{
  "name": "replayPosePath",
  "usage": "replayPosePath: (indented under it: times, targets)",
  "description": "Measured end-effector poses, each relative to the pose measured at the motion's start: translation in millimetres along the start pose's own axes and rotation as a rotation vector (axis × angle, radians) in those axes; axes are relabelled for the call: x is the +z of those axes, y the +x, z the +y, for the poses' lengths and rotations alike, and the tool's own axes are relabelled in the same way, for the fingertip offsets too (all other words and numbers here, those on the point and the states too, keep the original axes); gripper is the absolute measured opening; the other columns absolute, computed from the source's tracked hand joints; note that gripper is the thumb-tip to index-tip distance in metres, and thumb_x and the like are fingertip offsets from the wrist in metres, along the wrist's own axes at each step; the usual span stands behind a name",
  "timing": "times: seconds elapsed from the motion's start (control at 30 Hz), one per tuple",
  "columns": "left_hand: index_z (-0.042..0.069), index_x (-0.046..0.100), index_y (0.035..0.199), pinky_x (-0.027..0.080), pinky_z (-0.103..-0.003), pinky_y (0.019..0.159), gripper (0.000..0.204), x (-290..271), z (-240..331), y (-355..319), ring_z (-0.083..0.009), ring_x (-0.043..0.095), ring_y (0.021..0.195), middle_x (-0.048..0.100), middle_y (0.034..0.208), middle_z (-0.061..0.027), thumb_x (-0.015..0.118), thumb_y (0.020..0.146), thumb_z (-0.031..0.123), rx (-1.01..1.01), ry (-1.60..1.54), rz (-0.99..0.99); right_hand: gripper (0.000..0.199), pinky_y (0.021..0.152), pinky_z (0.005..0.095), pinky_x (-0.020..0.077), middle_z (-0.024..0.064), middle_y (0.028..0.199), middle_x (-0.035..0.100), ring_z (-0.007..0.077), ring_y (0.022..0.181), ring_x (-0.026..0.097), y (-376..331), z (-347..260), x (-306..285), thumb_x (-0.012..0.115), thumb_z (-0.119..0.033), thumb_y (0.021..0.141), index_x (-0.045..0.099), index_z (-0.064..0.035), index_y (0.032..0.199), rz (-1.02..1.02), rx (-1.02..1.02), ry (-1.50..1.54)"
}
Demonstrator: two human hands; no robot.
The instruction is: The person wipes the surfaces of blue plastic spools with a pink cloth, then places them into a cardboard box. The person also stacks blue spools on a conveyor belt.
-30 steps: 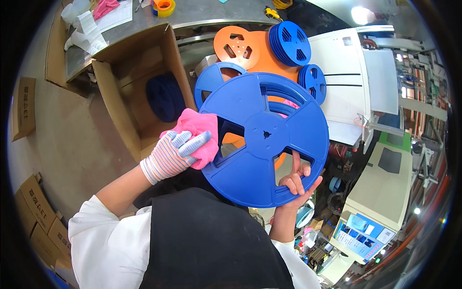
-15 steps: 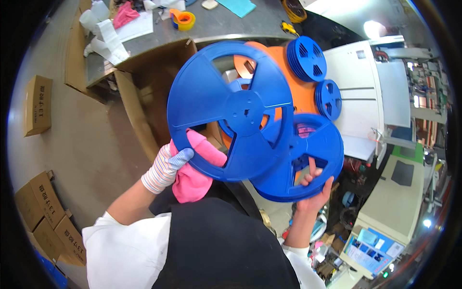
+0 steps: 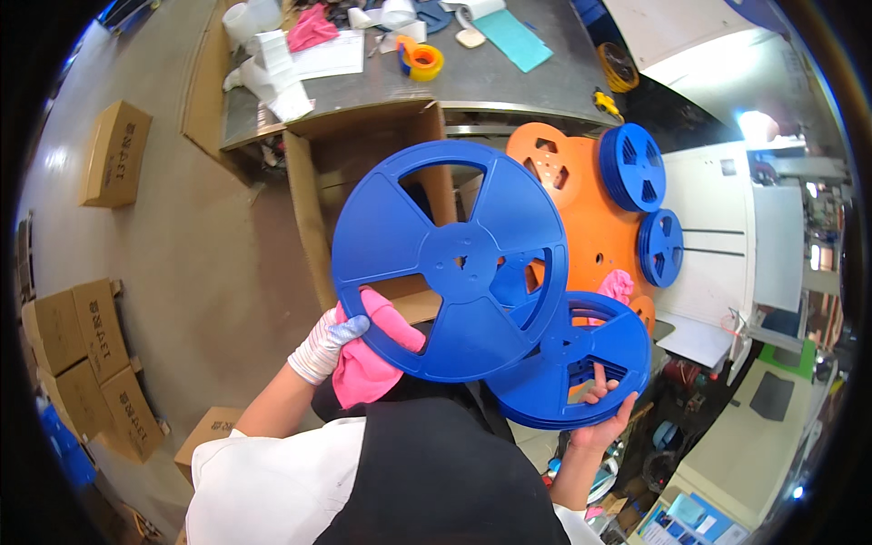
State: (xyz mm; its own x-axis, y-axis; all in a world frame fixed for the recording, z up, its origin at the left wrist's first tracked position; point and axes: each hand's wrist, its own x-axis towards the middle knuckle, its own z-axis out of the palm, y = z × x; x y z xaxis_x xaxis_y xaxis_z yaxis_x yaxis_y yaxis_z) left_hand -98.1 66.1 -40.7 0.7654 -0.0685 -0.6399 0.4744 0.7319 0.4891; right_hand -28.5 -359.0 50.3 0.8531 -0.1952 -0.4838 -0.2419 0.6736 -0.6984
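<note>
My left hand (image 3: 329, 347), in a striped knit glove with bluish fingertips, grips the lower left rim of a large blue plastic reel disc (image 3: 386, 213). A pink cloth (image 3: 380, 350) is bunched between this hand and the disc, partly showing through one of its openings. My bare right hand (image 3: 603, 416) is closed on the lower right rim of a stack of similar blue reel discs (image 3: 545, 386), some fingers reaching through an opening. The left disc is tilted and overlaps the upper left of that stack. Whether they touch, I cannot tell.
An open cardboard box (image 3: 313, 213) stands behind the left disc. An orange surface (image 3: 586, 232) holds blue reel stacks (image 3: 633, 168) and another pink cloth (image 3: 618, 285). A grey bench (image 3: 509, 91) carries tape rolls (image 3: 421, 62) and papers. Closed cartons (image 3: 77, 331) sit at left.
The view has shifted, so the surroundings sit further right and lower. Both hands keep their holds. The pink cloth on the orange surface now shows beyond the right stack's edge.
</note>
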Motion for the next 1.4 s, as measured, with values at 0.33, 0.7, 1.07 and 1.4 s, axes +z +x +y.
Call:
replayPosePath:
  times: [0.33, 0.7, 1.07, 1.4]
  targets:
    - [0.0, 0.062, 0.11, 0.051, -0.039, 0.085, 0.031, -69.8, -43.3, 81.7, -0.0295, 0.065, 0.094, 0.068, 0.096, -0.0154, 0.06, 0.093, 0.027, 0.191, 1.005, 0.534, 0.045, 0.066, 0.0278, 0.0535, 0.0285, 0.149, 0.034, 0.0168, 0.076, 0.061, -2.4, 7.3, -6.3, 0.054, -0.045, 0.098, 0.059, -0.0013, 0.106, 0.017, 0.012, -0.022]
    - [0.0, 0.058, 0.119, 0.047, -0.035, 0.091, 0.037, -128.2, -130.4, 182.7, -0.0291, 0.06, 0.104, 0.062, 0.111, -0.0147, 0.062, 0.093, 0.026, 0.545, 1.402, 0.469, 0.046, 0.053, 0.0237, 0.0411, 0.0255, 0.158, 0.022, 0.0093, 0.058, 0.051, -19.4, -8.3, -34.1, 0.061, -0.045, 0.094, 0.057, 0.0001, 0.097, -0.237, -0.004, 0.214]
    - [0.0, 0.044, 0.14, 0.042, -0.028, 0.102, 0.054, 42.8, -33.6, 110.4, -0.0201, 0.054, 0.12, 0.053, 0.137, -0.0116, 0.063, 0.089, 0.005, 0.835, 0.756, 0.08, 0.046, 0.046, 0.0196, 0.0395, 0.0278, 0.158, 0.021, 0.0051, 0.049, 0.052, -22.9, -5.1, -19.7, 0.059, -0.045, 0.097, 0.05, -0.0014, 0.088, -0.55, 0.012, 0.433]
    - [0.0, 0.045, 0.14, 0.05, -0.027, 0.089, 0.047, 88.2, -24.4, 91.5, -0.0158, 0.057, 0.11, 0.055, 0.131, -0.0086, 0.056, 0.096, 0.012, 0.886, 1.099, -0.078, 0.043, 0.045, 0.0187, 0.0406, 0.0307, 0.156, 0.023, 0.0066, 0.049, 0.055, -34.7, -0.8, -8.3, 0.06, -0.041, 0.097, 0.045, -0.0031, 0.085, -0.523, 0.024, 0.381]
